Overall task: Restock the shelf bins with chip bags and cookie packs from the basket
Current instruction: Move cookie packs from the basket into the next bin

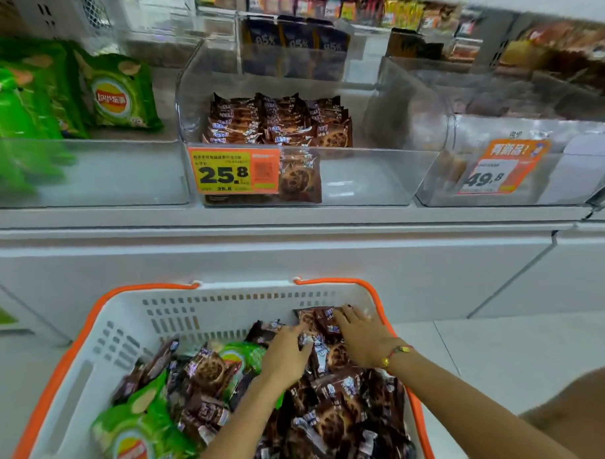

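Both hands are seen in the far right corner of the basket [92, 343], on a stack of brown cookie packs [323, 326]. The left hand [287, 355] is laid on the near side of the stack, fingers bent over the packs and pressed against them. The right hand [361, 337] is laid on the far side, fingers curled around the upper edge; the stack is held between the two hands. The held packs are stood on edge, with the long axis pointed from near left to far right.

More cookie packs and green chip bags [143, 437] are piled loosely in the basket, pointed in many directions. On the shelf, rows of upright cookie packs are kept in the middle clear bin [361, 179]. Green chip bags are leaned in the left bin [121, 174].
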Motion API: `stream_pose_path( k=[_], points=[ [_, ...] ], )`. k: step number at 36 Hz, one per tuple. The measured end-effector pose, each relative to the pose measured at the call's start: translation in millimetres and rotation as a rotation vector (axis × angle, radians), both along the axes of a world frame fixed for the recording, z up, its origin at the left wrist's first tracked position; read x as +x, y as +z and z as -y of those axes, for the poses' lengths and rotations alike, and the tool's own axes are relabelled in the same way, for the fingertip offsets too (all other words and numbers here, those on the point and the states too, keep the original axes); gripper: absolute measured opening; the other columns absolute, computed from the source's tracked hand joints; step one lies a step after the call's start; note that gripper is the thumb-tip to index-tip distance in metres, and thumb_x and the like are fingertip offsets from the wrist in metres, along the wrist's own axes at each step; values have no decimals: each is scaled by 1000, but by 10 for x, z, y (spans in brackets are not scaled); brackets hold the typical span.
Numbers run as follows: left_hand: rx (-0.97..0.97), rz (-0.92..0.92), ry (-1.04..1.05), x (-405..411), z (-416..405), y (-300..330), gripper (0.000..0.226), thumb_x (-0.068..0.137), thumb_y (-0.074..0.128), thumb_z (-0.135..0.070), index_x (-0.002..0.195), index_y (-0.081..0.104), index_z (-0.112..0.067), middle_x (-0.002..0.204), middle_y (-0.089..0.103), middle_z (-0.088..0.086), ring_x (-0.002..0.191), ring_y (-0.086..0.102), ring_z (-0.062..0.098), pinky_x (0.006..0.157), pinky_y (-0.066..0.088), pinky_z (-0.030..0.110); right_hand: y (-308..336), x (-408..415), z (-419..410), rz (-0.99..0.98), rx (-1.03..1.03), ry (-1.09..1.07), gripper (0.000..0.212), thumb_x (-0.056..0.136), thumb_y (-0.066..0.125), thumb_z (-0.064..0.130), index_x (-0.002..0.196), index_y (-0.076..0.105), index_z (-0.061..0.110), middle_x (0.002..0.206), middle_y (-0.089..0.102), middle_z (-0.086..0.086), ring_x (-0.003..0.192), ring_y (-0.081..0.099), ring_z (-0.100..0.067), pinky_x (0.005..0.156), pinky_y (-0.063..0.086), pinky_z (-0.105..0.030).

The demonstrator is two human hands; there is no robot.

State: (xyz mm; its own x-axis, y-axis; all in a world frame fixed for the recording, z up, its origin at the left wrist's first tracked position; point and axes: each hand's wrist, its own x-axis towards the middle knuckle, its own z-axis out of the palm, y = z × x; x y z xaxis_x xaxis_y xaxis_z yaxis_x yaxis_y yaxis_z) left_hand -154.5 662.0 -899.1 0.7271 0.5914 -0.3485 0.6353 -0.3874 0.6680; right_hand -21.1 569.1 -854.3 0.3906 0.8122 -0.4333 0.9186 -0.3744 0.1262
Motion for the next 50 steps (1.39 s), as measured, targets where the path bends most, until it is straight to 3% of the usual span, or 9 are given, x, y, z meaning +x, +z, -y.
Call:
stream_pose_path(
  k=[8,11,16,22,25,30,37,43,50],
  points=[
    [148,-51,111,208,5,17,40,97,39,-54,124,59,-33,114,52,-1,110,49,17,80,42,26,-6,15,-54,-21,112,-100,49,87,56,0,133,39,2,132,38,-15,117,49,-30,97,42,-34],
    [48,-42,106,296,2,22,44,89,46,-64,116,65,-35,121,60,-3,113,54,20,89,47,31,32,64,-71,2,116,-70,29,86,58,4,115,56,9,126,41,-11,113,48,-26,89,45,-33],
    [-60,32,141,280,-18,69,35,90,61,-44,115,62,-19,118,63,-3,110,56,14,96,46,31,69,161,-106,-69,193,-34,50,78,73,27,120,48,14,123,44,-6,115,41,-22,94,39,-32],
    [-144,174,159,60,-238,338,21,98,52,-28,113,52,-14,121,61,1,111,56,13,97,44,29,252,49,-208,-417,341,-162,60,70,82,35,111,44,14,101,57,0,90,52,-19,76,43,-31],
    [-77,209,189,-146,-387,597,12,97,53,-28,106,52,-20,122,62,0,112,58,15,97,45,31,424,-62,-299,-568,414,-176,61,70,83,35,113,44,16,105,56,1,95,55,-19,83,47,-35],
    [106,273,188,-499,-540,987,8,96,54,-30,90,49,-30,106,64,-13,70,61,3,67,51,19,819,-221,-494,-644,487,-49,36,79,76,31,100,47,24,98,58,5,94,61,-22,83,50,-42],
    [244,590,343,-582,-631,1692,11,94,57,-32,86,49,-30,87,66,-20,78,63,1,73,51,30,1587,-341,-687,-582,732,71,38,82,73,27,103,40,29,94,55,9,81,57,-15,78,50,-42],
    [259,843,370,-571,-673,2205,10,90,61,-35,85,53,-30,81,70,-20,80,67,1,76,54,36,2146,-342,-643,-681,937,108,32,86,70,22,113,53,22,104,61,16,99,58,0,85,50,-23],
    [683,919,377,-443,-1023,2651,10,91,59,-33,101,60,-35,105,58,-26,100,53,3,75,41,26,2569,-12,-690,-702,1121,19,25,85,70,13,103,57,25,104,62,6,101,60,-10,83,54,-35]
  ],
)
